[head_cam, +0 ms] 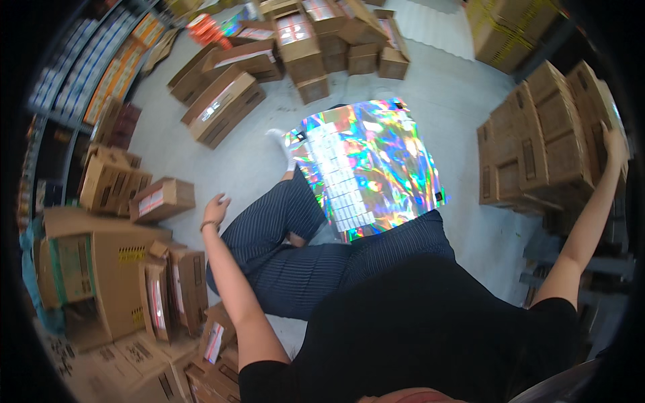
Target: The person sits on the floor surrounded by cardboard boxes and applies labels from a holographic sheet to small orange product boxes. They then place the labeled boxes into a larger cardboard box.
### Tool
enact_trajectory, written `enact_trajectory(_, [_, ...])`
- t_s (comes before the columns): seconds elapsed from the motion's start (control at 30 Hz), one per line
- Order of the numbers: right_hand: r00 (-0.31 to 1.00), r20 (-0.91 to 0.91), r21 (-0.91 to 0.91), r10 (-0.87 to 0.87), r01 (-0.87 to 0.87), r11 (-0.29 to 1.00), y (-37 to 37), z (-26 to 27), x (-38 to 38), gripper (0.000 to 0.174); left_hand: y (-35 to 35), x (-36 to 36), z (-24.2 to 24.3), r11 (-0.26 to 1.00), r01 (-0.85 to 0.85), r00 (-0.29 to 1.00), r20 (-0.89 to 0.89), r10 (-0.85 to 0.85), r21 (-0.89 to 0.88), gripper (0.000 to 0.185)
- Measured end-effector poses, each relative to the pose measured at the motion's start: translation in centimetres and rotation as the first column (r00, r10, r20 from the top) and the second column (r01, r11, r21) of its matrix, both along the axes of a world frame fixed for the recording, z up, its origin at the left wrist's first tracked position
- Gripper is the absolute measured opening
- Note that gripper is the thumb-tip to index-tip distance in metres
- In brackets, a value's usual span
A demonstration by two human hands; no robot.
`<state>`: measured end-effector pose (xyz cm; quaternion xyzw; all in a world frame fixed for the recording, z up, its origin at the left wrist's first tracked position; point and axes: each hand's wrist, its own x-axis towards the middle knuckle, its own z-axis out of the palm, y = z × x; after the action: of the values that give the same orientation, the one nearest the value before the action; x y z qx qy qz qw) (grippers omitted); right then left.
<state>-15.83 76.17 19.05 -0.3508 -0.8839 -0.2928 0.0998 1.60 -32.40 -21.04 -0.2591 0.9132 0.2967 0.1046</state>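
Note:
A shiny iridescent film sheet or pouch [390, 166] lies across my lap and raised leg. Along its left part runs a white panel of printed labels [342, 181], and small black patches mark some corners. My left hand [215, 209] hangs empty beside my knee, fingers loosely curled and apart, a bracelet at the wrist. Far to the right, my right hand [613, 143] grips the end of a tall cardboard box [589, 108] at the outer side of a stack. Part of that grip is hidden at the dark picture rim.
Stacked cardboard boxes [536, 141] stand at right. Several opened cartons with shiny packs [295, 30] sit ahead on the grey floor [443, 101]. More cartons [116, 176] and a large box [118, 272] are at left, beside metal shelving [55, 118]. Orange-red packs [206, 30] lie far ahead.

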Motion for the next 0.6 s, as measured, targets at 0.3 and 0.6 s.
enact_trajectory(0.3, [0.198,-0.808,0.071,0.555,-0.902,0.426,-26.3,-13.8,1.1,0.034,12.5,-0.4,3.8,0.993,0.079,0.98,-0.188,-0.063,0.082,0.04])
enact_trajectory(0.6, [0.445,-0.658,-0.726,0.608,-0.591,-0.352,-52.9,-32.0,3.6,0.046,11.1,-2.4,0.5,0.974,0.219,0.976,0.011,-0.219,-0.05,0.05])
